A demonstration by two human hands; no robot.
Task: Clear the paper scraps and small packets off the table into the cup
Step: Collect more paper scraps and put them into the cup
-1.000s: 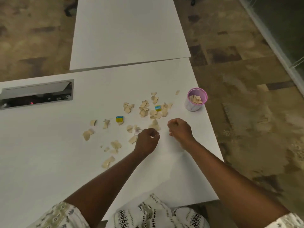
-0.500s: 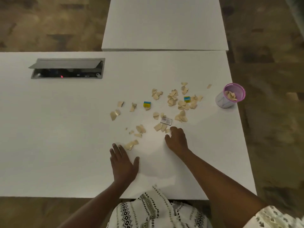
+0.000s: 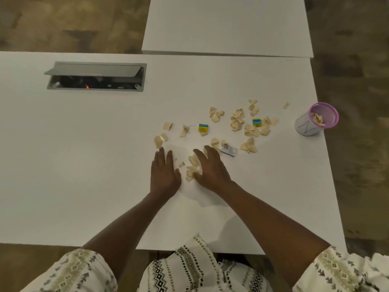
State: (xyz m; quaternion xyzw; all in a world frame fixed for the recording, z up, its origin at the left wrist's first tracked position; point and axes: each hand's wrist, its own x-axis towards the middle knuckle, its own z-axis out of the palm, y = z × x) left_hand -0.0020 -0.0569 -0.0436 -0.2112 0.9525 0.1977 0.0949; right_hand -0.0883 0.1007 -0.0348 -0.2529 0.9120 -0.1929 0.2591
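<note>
Several tan paper scraps [image 3: 237, 120] lie scattered on the white table [image 3: 84, 165]. Two blue-and-yellow packets [image 3: 203, 127] [image 3: 256, 122] and a grey packet [image 3: 229, 150] lie among them. A pink-rimmed cup [image 3: 315, 121] with scraps inside stands near the table's right edge. My left hand [image 3: 164, 173] lies flat, fingers apart, palm down. My right hand [image 3: 210, 168] lies beside it, fingers spread, resting against a small heap of scraps [image 3: 192, 165] between the two hands. Neither hand grips anything.
An open cable hatch [image 3: 95, 76] with a grey flap sits in the table at the back left. A second white table [image 3: 227, 26] butts against the far side. The table's right edge runs just past the cup, patterned floor beyond.
My left hand moved forward and right, next to the right hand. The right hand opened out over the near scraps, which are now bunched between both hands.
</note>
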